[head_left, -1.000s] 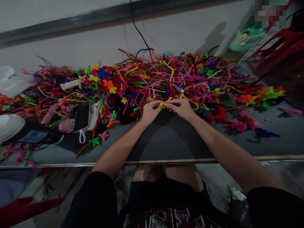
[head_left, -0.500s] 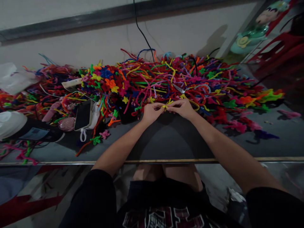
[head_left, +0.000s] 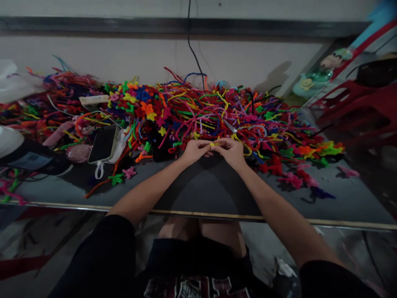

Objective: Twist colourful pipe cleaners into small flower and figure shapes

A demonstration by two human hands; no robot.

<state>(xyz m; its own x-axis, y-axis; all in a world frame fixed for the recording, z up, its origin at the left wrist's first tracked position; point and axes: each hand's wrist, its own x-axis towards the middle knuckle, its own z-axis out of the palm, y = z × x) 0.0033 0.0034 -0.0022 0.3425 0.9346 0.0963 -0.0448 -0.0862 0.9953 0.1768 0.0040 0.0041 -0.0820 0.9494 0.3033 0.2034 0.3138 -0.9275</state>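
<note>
Between my fingertips is a small yellow pipe-cleaner piece [head_left: 212,145], held above the front part of the grey table [head_left: 211,186]. My left hand [head_left: 195,150] pinches it from the left, fingers closed. From the right my right hand [head_left: 230,151] pinches the same piece, its fingertips almost touching those of the left. Just behind both hands lies a big heap of colourful pipe cleaners [head_left: 201,120]. Metal scissors or pliers [head_left: 230,126] lie partly buried in the heap. The exact shape of the yellow piece is too small to tell.
On the left are a phone [head_left: 103,142], a pink brush [head_left: 78,153], a dark bottle-like object [head_left: 40,159] and a plastic bag [head_left: 20,85]. Loose pipe-cleaner flowers [head_left: 293,179] lie at the right. Red chairs [head_left: 353,103] stand beyond the table's right end.
The camera view has turned and shifted. My hands stay together on the yellow piece, with the right fingers curled closer around it and less of the yellow showing.
</note>
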